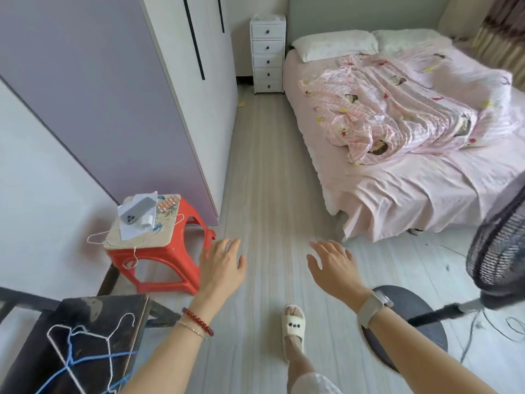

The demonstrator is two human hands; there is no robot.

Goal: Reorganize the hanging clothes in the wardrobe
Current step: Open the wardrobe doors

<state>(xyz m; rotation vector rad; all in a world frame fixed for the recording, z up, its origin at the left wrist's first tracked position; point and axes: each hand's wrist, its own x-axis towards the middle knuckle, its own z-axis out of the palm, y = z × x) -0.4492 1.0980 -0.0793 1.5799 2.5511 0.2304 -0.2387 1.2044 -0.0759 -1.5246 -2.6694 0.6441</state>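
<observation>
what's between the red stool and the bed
Only bare floor lies between the red stool and the bed in the head view; nothing stands on that stretch.

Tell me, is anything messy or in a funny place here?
Yes. A white wire hanger lies on the red stool under a phone, more hangers are piled on the dark table, and the blanket is crumpled on the bed.

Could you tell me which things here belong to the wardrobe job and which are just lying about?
For the job:
wardrobe
hangers
left hand, open
right hand, open

Lying about:
stool
phone
pills
bed
drawers
fan
</observation>
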